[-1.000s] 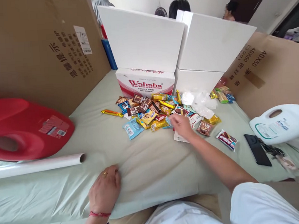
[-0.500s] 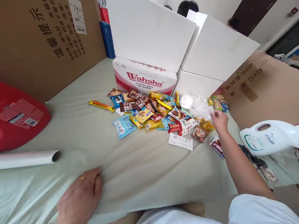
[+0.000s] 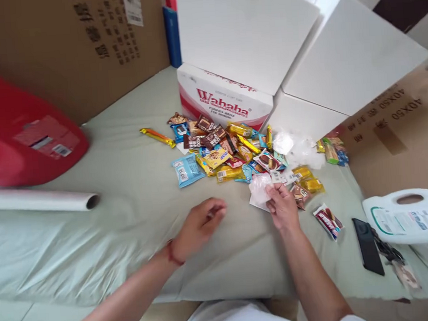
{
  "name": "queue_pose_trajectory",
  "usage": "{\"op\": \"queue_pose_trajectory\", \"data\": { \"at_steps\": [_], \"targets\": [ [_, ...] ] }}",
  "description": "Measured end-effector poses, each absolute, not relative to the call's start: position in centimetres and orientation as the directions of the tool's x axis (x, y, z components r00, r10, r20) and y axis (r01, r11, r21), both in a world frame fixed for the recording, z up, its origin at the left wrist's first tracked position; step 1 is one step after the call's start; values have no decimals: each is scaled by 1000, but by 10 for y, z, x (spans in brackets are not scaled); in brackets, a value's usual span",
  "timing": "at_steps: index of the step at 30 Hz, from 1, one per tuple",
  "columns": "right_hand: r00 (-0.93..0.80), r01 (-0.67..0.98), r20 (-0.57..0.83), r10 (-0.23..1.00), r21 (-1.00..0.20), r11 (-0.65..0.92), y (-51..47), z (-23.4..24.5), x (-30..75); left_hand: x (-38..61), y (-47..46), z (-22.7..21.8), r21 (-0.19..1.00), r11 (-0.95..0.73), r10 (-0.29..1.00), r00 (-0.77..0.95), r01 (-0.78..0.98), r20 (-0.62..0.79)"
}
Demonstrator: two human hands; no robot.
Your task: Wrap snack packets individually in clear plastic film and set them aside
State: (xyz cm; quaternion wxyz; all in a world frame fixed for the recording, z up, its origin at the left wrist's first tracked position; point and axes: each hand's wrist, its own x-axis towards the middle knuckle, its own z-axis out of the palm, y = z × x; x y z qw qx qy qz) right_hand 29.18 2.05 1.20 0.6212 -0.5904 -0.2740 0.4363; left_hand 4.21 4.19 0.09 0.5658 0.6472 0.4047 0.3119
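My right hand (image 3: 282,205) pinches a thin, whitish clear plastic bag (image 3: 260,189) in front of the snack pile. The bag covers part of a white packet (image 3: 255,204) lying on the cloth. My left hand (image 3: 202,224) is raised over the cloth to the left, its fingers loosely curled, thumb apart and nothing in it. Beyond both hands lies a heap of small wrapped snacks, among them a light-blue packet (image 3: 188,170), a yellow cookie packet (image 3: 216,157) and brown chocolate packets (image 3: 214,137). More clear plastic bags (image 3: 306,151) lie crumpled at the heap's right.
Behind the heap stand a Wahaha carton (image 3: 228,98) and white boxes (image 3: 245,31). A red jug (image 3: 24,129) and a white roll (image 3: 37,199) are at left. On the right lie a dark-red snack packet (image 3: 328,222), a phone (image 3: 367,246) and a white bottle (image 3: 412,217).
My right hand has come back from the crumpled bags, toward me and left, with a plastic bag. My left hand has lifted off the cloth and moved right. The view has shifted.
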Motion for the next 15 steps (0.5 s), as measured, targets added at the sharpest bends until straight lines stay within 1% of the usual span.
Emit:
{"op": "queue_pose_trajectory", "data": {
  "at_steps": [2,4,7,12,13,14,15],
  "targets": [
    [444,-338,-224,868,-939,-70,18,-1,260,70,59,-7,985,171,852,501,6,-151],
    [442,-366,-215,871,-930,-43,18,-11,241,84,69,-18,943,306,816,547,-133,-188],
    [453,-287,-158,878,-958,-24,19,-21,232,86,74,-29,872,407,791,582,-272,-188],
    [414,-233,-189,891,-968,-97,16,-30,238,77,76,-31,832,471,774,590,-293,-230],
    [434,-189,-156,887,-979,-79,15,-31,240,76,77,-30,822,483,773,587,-301,-239],
    [462,-112,-84,883,-993,-36,13,-30,243,76,78,-29,810,497,774,581,-312,-251],
    [475,-1,24,880,-1000,28,11,-28,245,76,80,-28,797,510,777,570,-323,-266]
  ]
}}
